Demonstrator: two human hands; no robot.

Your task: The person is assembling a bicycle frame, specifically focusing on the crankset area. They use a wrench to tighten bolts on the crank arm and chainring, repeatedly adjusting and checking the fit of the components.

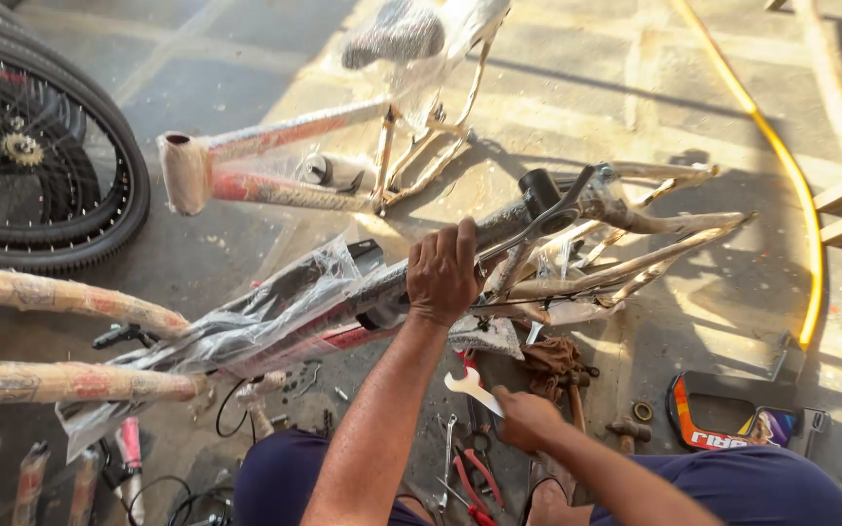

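Note:
A black and red bicycle frame, partly wrapped in clear plastic, lies across the concrete floor in front of me. My left hand grips its top tube near the seat tube. A wrench sits at the seat clamp just beyond that hand. My right hand is lower down, closed on a flat silver spanner above a scatter of tools on the floor.
A second wrapped frame with a saddle lies farther away. Spoked wheels lean at the upper left. Red-handled pliers, a hammer, a yellow hose and a black and orange case lie around.

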